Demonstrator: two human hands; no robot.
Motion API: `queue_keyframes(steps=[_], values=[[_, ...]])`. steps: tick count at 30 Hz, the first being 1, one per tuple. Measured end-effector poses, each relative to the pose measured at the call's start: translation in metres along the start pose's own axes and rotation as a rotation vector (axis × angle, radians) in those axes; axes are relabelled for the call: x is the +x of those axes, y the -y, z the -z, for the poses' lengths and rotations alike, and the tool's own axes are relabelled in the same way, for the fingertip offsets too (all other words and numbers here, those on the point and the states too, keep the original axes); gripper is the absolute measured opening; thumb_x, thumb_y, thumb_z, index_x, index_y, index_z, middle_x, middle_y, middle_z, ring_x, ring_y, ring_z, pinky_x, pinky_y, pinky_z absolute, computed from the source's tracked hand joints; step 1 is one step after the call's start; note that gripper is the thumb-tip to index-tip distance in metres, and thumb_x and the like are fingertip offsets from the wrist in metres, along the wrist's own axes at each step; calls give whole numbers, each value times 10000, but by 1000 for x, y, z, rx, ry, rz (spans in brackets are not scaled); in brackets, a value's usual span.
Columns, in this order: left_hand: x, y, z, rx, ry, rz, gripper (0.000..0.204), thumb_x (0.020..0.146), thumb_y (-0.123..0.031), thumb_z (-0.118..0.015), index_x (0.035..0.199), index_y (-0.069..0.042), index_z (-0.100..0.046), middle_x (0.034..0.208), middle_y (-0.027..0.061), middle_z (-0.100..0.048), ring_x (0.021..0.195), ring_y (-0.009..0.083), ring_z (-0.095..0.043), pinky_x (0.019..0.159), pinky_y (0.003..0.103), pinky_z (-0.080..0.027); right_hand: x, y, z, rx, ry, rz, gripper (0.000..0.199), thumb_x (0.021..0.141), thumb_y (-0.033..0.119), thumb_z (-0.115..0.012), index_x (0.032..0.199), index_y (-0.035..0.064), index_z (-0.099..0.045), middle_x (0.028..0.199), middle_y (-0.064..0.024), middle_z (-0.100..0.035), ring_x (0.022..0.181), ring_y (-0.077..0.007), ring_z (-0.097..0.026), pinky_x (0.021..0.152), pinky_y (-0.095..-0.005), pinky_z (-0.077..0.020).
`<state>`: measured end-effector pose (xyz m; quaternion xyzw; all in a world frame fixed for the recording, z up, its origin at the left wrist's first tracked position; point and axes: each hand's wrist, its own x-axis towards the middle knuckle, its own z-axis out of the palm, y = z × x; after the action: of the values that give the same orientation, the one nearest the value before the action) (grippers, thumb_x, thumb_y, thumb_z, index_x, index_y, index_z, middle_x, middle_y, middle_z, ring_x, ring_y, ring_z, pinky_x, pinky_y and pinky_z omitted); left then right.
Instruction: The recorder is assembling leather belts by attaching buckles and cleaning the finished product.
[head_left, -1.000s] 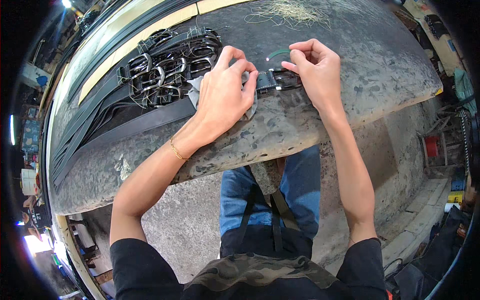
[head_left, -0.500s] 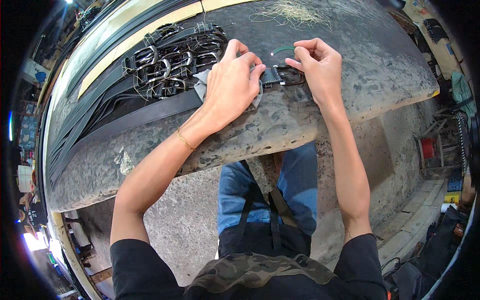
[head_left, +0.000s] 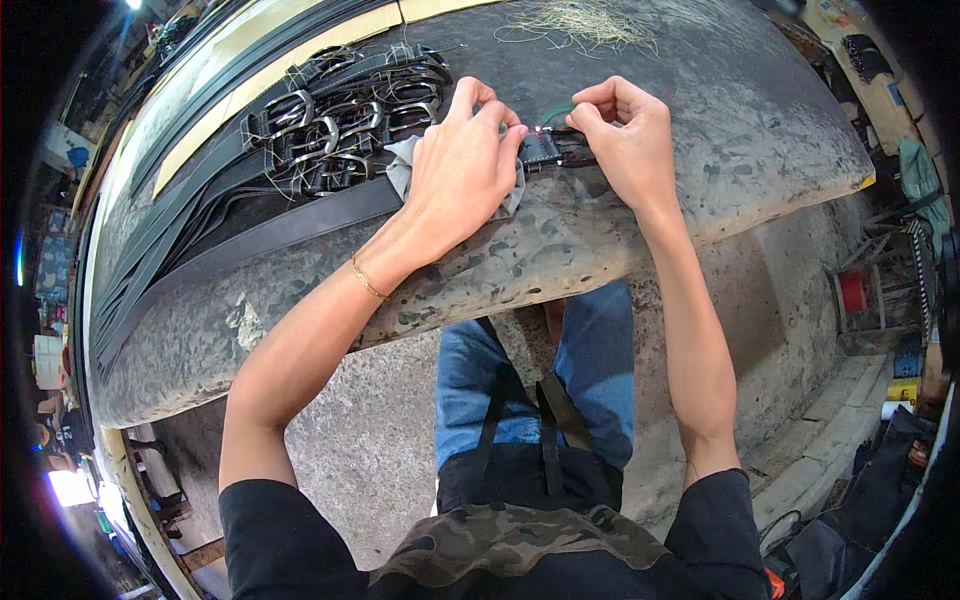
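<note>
My left hand (head_left: pixel 465 165) is closed on the buckle end of a black leather belt (head_left: pixel 310 228), with a grey cloth (head_left: pixel 400 170) bunched under the palm. Right of my fingertips, the belt's stitched end (head_left: pixel 540 148) shows light thread ends, and its dark metal buckle (head_left: pixel 576 150) is partly hidden by my right hand. My right hand (head_left: pixel 630 135) pinches a thin, curved green stick (head_left: pixel 556 113) that looks like a piece of mosquito coil. Its bright pinkish tip is at the upper edge of the stitched end; whether it touches cannot be made out.
A pile of black belts with buckles (head_left: pixel 335 125) and stray thread lies left of my hands. Loose pale threads (head_left: pixel 585 28) sit at the far side of the dark, rounded worktable (head_left: pixel 760 130). Long black straps (head_left: pixel 240 60) run along the far left.
My right hand has moved slightly left, bringing the green stick's bright tip down to the belt's stitched end. My left hand keeps its hold in nearly the same place.
</note>
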<state>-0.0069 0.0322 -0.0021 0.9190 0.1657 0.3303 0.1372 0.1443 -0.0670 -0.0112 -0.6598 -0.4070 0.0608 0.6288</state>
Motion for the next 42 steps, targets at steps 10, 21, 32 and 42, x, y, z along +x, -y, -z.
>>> queue_keyframes(steps=[10,21,32,42], values=[[0,-2,0,-9,2,6,174,875,-160,-596,849,12,-612,999,151,-524,658,367,-615,602,446,-500,-1,1,1,-37,23,13,137,742,106,-650,790,-21,-657,684,-53,-646,644,-87,-584,618,-250,-473],[1,6,15,-142,18,66,163,865,-147,-616,876,16,-623,967,135,-532,850,310,-587,742,370,-467,1,3,2,147,14,-7,107,772,69,-626,809,-30,-647,711,-46,-644,649,-84,-588,618,-240,-476],[5,32,41,-542,393,18,146,839,-134,-682,841,5,-640,939,19,-532,855,112,-505,776,259,-421,-8,13,4,169,260,-21,82,805,28,-606,852,-23,-650,757,-13,-625,713,-57,-565,654,-210,-460],[6,31,39,-550,391,79,176,869,-174,-659,834,-5,-625,960,9,-533,847,109,-498,773,261,-410,-9,15,5,153,312,-6,73,796,17,-608,845,-18,-649,748,1,-617,696,-42,-542,636,-199,-444]])
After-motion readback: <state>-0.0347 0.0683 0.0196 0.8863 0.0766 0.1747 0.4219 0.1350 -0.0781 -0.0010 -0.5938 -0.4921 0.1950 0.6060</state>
